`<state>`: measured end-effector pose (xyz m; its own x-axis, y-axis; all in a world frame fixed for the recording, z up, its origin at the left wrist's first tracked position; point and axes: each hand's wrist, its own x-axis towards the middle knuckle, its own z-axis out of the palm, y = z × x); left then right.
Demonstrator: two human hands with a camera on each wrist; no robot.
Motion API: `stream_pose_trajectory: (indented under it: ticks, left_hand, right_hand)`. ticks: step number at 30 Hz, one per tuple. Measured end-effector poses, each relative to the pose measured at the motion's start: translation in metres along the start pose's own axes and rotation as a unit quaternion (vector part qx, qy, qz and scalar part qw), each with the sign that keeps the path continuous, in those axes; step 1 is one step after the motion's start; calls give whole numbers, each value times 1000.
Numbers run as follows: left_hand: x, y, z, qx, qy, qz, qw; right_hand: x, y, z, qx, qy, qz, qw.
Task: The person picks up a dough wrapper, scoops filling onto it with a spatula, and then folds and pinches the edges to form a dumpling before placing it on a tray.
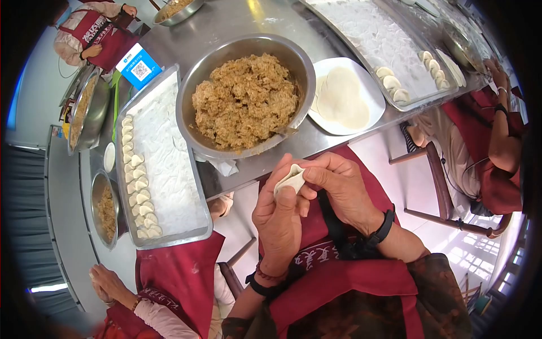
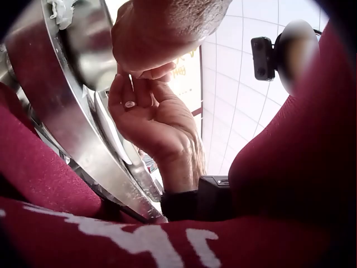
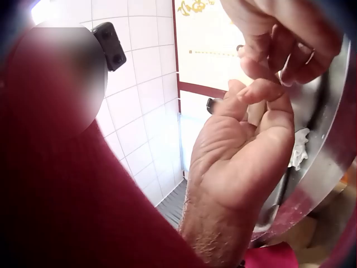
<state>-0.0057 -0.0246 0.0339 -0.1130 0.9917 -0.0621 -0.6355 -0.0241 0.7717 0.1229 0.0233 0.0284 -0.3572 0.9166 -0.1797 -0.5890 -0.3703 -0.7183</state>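
A folded dumpling (image 1: 289, 181), pale and with its top edge still parted, sits between both hands in front of the apron. My left hand (image 1: 275, 223) holds it from the left, thumb on its near face and fingers behind. From the right, my right hand (image 1: 345, 189) pinches the wrapper's edge between thumb and forefinger. Beyond the hands stands a large steel bowl (image 1: 183, 107) of brown minced filling (image 1: 245, 101). Round wrappers (image 1: 340, 96) lie stacked on a white plate (image 1: 370, 116) to its right. In both wrist views the hands meet, fingers mostly hiding the dumpling.
A floured tray (image 1: 175, 192) with rows of dumplings stands at left; another tray (image 1: 361, 34) with several dumplings lies back right. Smaller filling bowls (image 1: 103, 209) and a blue QR-code sign (image 1: 138, 65) are at left. Other people in red aprons work around the steel table (image 1: 316, 144).
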Motion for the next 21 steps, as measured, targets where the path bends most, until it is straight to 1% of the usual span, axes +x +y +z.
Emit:
stream_pose_trajectory:
  ticks: [2,8,11,14,18,20,21]
  left_hand:
    - [0,-1,-1,9,-10,-1,1000]
    - [1,-2,2,23,13,19,999]
    - [0,-3,3,16,15,25,999]
    - [0,-9,-6,50,-14,42,998]
    - [-2,-2,-1,54,-19,0,998]
    - [-3,-2,-5,68,-21,-30,997]
    - [-3,-1,-4,63,-22,-28,997]
  right_hand:
    - [0,-2,2,15,-26,-18,999]
    - [0,-5,9,16,4,-26,1000]
    - [0,-5,2,20,-45,-16,999]
    - [-1,-4,-4,-26,-56,-27,998]
    - [1,-7,0,-72,-29,-62,995]
    - [1,-11,0,-84,-29,-45,995]
    - [1,-14,1,-87,-32,-31,995]
